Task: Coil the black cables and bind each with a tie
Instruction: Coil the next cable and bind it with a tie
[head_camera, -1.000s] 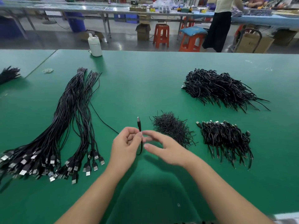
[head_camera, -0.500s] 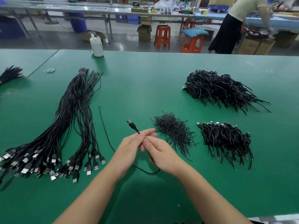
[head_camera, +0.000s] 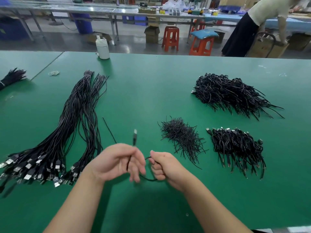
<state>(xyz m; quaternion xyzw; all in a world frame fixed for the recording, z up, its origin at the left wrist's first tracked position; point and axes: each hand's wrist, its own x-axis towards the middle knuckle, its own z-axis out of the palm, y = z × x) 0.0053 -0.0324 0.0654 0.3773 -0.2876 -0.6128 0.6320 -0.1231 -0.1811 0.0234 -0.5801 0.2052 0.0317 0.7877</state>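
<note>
Your left hand sits just above the green bench, fingers curled around a single black cable that runs across the palm. The cable's plug end sticks up past your left fingertips, tilted slightly away from you. Your right hand is just beside the left one, fingers curled in and pinching the same cable, which arcs between the two hands in a loop, dipping below both and showing again near the top of the right fist. The loose tail of the cable trails off beyond your left hand along the bench; where it leaves the palm is hidden.

Well to the left of your left hand lies the long bundle of straight cables, plug ends fanned out toward you and the far ends drawn together away from you. Just beyond your right hand is a small heap of thin black ties. To the right of that hand, near the ties, is a heap of coiled cables, and farther off beyond it a larger pile of coiled cables. Far ahead of your left hand a white bottle stands upright at the bench's far edge. Beyond the bench a person in a dark skirt bends over another table.
</note>
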